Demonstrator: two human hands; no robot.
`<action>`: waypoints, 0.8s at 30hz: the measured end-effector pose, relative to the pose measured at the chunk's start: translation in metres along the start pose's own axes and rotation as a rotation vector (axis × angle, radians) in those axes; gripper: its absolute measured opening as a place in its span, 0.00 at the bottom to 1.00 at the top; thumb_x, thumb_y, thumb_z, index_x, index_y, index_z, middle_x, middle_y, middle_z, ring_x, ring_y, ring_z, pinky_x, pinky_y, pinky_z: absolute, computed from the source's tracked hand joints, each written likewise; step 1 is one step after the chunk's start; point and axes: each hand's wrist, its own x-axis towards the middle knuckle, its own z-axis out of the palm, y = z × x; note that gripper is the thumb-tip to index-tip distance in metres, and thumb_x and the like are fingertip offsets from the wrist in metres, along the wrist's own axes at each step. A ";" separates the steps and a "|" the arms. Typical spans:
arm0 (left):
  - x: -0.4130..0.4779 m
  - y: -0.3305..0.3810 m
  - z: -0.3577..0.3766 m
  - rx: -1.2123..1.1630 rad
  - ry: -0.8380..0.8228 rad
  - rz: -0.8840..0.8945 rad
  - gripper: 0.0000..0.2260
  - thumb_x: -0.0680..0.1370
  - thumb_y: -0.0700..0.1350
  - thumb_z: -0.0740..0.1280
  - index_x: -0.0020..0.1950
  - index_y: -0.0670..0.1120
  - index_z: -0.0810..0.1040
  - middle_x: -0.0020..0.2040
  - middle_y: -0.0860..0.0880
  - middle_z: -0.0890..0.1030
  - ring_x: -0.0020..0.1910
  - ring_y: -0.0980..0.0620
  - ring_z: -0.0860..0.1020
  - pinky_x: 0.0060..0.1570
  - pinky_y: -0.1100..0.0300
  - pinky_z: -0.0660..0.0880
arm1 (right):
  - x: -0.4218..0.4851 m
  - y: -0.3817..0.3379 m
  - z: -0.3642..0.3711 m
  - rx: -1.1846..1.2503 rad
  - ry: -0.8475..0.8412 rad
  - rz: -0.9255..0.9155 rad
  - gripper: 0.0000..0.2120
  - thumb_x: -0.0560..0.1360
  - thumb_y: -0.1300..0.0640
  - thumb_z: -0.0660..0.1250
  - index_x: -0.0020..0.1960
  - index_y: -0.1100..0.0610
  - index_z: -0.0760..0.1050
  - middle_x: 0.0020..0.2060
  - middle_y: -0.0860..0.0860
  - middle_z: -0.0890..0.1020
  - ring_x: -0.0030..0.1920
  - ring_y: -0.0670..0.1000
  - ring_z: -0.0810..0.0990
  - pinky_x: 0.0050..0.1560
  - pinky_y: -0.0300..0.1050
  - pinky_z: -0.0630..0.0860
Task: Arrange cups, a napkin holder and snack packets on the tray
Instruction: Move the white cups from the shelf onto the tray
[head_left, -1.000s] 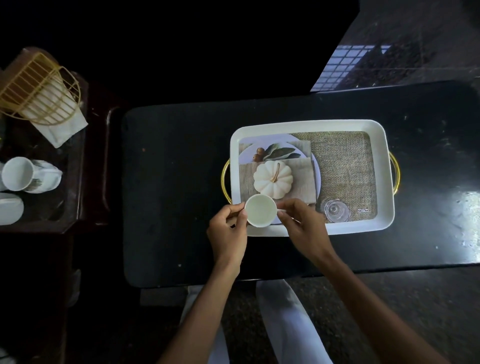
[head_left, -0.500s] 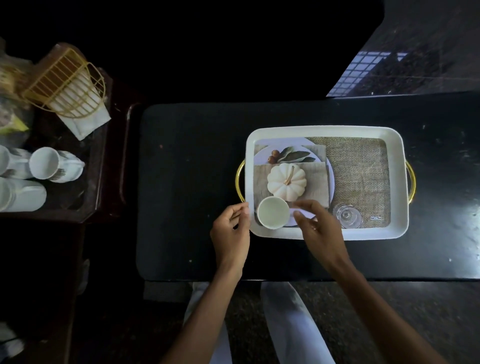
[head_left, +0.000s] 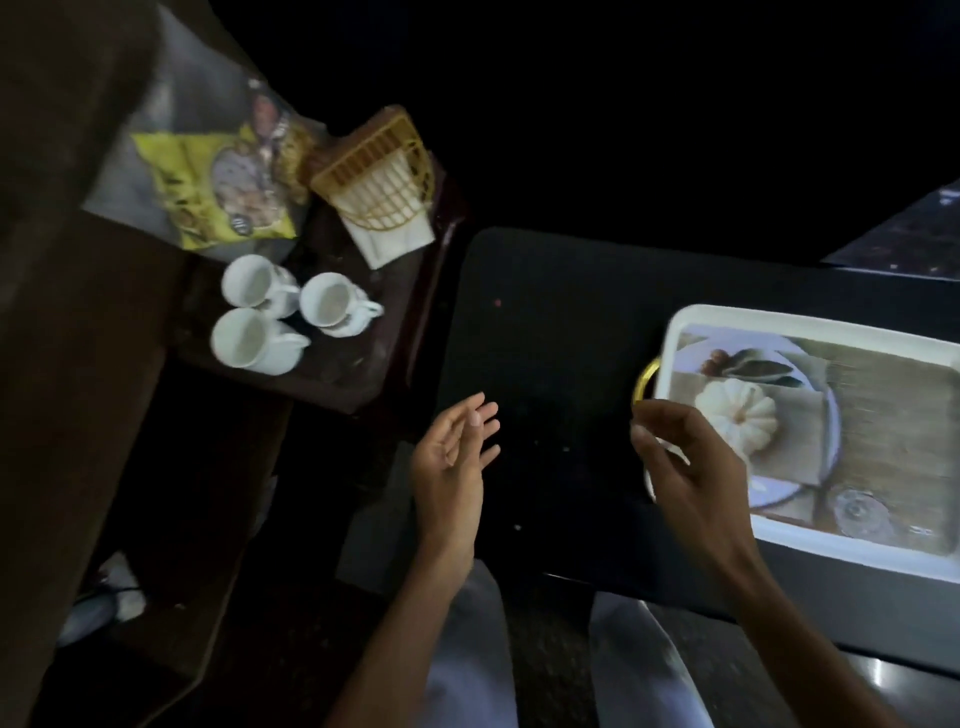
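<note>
Left hand (head_left: 452, 467) open, empty; right hand (head_left: 691, 467) loosely curled, empty, over tray (head_left: 779, 319) corner. Three cups (head_left: 291, 312) up-left of the left hand.

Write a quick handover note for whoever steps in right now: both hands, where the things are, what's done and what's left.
Left hand open and empty over the dark table. Right hand open at the tray's near-left corner, hiding any cup there. On the side table: three cups, the napkin holder and the snack packets. Left: move all of these onto the tray.
</note>
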 end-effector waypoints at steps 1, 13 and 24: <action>0.007 0.006 -0.011 0.002 0.020 0.017 0.09 0.82 0.48 0.65 0.60 0.51 0.82 0.56 0.50 0.86 0.56 0.55 0.85 0.52 0.60 0.82 | 0.002 -0.005 0.013 0.003 -0.006 -0.004 0.09 0.78 0.59 0.69 0.58 0.54 0.79 0.52 0.44 0.84 0.52 0.39 0.82 0.48 0.27 0.76; 0.105 0.061 -0.126 -0.059 0.216 0.135 0.10 0.83 0.44 0.64 0.61 0.44 0.81 0.57 0.48 0.85 0.57 0.53 0.84 0.55 0.58 0.82 | 0.054 -0.076 0.187 0.022 -0.127 -0.099 0.10 0.78 0.58 0.70 0.59 0.52 0.79 0.53 0.44 0.84 0.52 0.38 0.82 0.49 0.27 0.76; 0.146 0.075 -0.129 -0.088 0.177 0.110 0.10 0.83 0.44 0.65 0.63 0.46 0.81 0.61 0.51 0.84 0.62 0.57 0.81 0.65 0.53 0.77 | 0.089 -0.096 0.247 -0.128 -0.136 -0.106 0.15 0.78 0.57 0.69 0.65 0.54 0.77 0.58 0.48 0.82 0.59 0.43 0.80 0.56 0.35 0.77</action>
